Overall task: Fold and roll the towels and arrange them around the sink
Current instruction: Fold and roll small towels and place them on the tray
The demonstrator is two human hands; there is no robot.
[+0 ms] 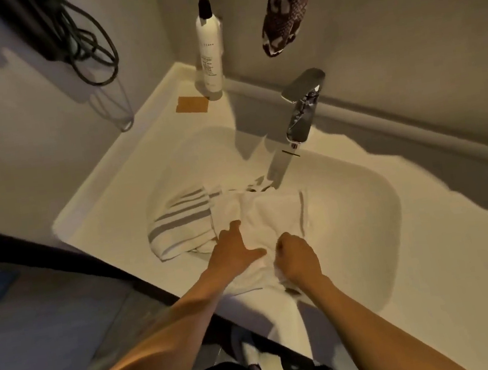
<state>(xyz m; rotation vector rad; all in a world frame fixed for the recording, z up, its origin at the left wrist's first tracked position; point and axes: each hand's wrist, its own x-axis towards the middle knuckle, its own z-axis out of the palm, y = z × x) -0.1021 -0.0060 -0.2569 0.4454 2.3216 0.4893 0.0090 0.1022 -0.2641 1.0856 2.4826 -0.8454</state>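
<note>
A white towel (271, 212) lies across the white sink (362, 200), with one end hanging over the front edge toward the floor. My left hand (234, 252) rests flat on it with fingers spread. My right hand (296, 258) is closed on a bunch of the same towel near the front rim. A second towel with grey stripes (180, 227) lies crumpled in the left part of the basin, partly under the white one.
A chrome faucet (301, 109) stands behind the basin. A tall white pump bottle (209, 46) and a small tan card (191, 104) sit in the back left corner of the counter. A dark patterned cloth (281, 9) hangs on the wall; cables (78, 42) hang at the upper left.
</note>
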